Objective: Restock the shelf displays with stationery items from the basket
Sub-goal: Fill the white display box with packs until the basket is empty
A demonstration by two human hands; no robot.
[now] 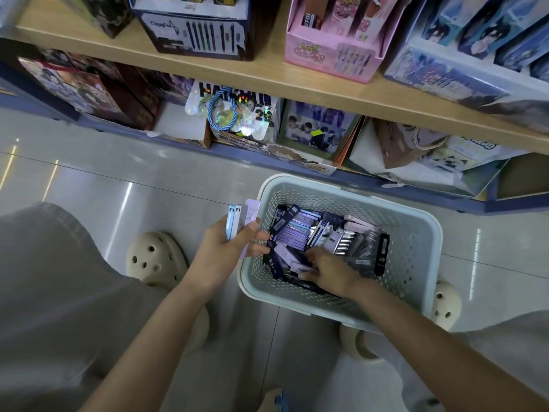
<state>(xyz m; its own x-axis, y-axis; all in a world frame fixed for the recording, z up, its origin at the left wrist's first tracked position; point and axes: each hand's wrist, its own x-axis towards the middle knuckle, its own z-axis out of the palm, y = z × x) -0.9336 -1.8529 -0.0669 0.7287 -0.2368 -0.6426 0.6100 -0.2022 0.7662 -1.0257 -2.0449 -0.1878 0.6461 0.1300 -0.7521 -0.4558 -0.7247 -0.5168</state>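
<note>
A pale blue perforated basket (416, 233) stands on the floor below the shelves, filled with several slim stationery packs (300, 230) in purple, dark blue and grey. My left hand (228, 248) grips a small bundle of light blue and lilac packs (240, 218) just outside the basket's left rim. My right hand (326, 269) reaches down inside the basket, and its fingers curl round a pale pack (292, 261) among the pile.
A wooden shelf (267, 78) above carries a dark pen display box (196, 34), a pink display box (332, 49) and blue boxes (460, 60). The lower shelf holds picture boxes and bags. My knees and cream clogs (154, 257) flank the basket on the shiny tiled floor.
</note>
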